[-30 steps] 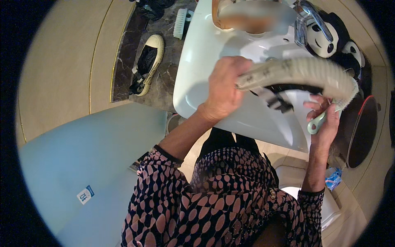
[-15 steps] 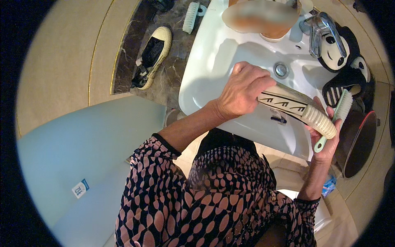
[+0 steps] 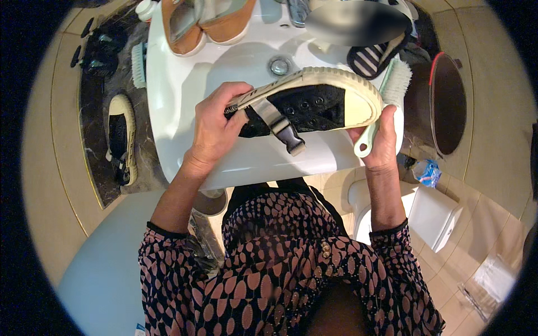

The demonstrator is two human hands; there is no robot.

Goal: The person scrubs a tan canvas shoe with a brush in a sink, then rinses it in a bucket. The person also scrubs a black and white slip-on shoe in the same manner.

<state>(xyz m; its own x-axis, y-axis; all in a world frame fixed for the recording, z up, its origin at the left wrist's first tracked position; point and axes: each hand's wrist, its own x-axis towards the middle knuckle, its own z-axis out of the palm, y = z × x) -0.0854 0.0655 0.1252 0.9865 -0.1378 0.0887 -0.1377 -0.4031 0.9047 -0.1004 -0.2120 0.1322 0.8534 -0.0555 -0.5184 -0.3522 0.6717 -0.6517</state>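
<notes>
A black canvas shoe [image 3: 300, 112] with a cream sole and toe cap hangs over the white washbasin [image 3: 269, 162], on its side with its laced upper turned toward me. My left hand [image 3: 216, 123] is closed around its heel end. A grey strap with a black buckle [image 3: 287, 136] dangles from it. In my right hand [image 3: 384, 137] is a pale green scrub brush [image 3: 395, 81], its white bristles pointing up and away. That hand also touches the shoe's toe end; some of its fingers are hidden behind the shoe.
A matching shoe [image 3: 121, 140] lies on the dark counter at left, near another brush [image 3: 139, 66]. Tan shoes [image 3: 227, 22] stand on the basin's far side, beyond the drain [image 3: 278, 66]. A striped black slipper [image 3: 371, 60] and a dark round bin [image 3: 449, 106] are at right.
The shoe has turned from showing its sidewall to showing its laced upper, and lies more level. My view has shifted right. Both hands keep their hold.
</notes>
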